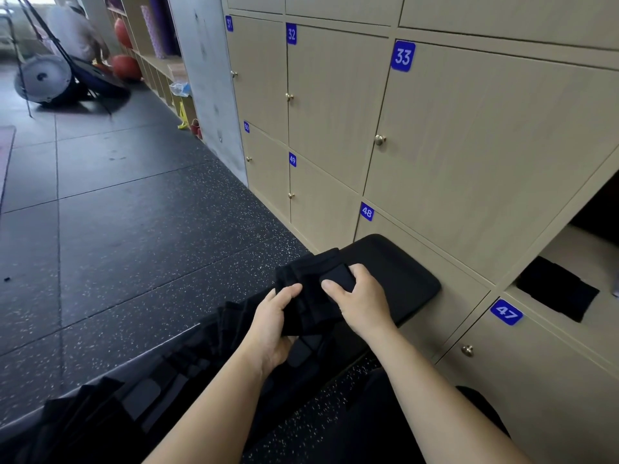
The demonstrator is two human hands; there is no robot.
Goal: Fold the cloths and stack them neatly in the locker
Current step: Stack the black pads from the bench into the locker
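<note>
Cloth in hand: I see a black cloth point(310, 289) bunched between both hands, held just above the near end of the black bench pad point(408, 279). It looks part-folded, with pleats standing up on its left side.

Left hand: my left hand point(274, 326) grips the cloth's lower edge, thumb on top and fingers curled beneath. I take it to be the anchor, so the fabric stays taut.

Right hand: my right hand point(358, 299) is curled over a doubled flap at the upper right corner, pinching it. I'd say it holds the fold shut while the rest gets squared.

Bench: the padded surface lies directly below the cloth, probably serving as a place to flatten it.

Waiting cloths: more black fabric point(134, 406) trails along the bench towards the lower left, unfolded as far as I can tell.

Locker: the open locker point(586, 259) stands to the right, above door 47, within reach of the right arm.

Stack so far: one folded cloth point(557, 293) lies flat at the front of that shelf, presumably the base for the next.
</note>
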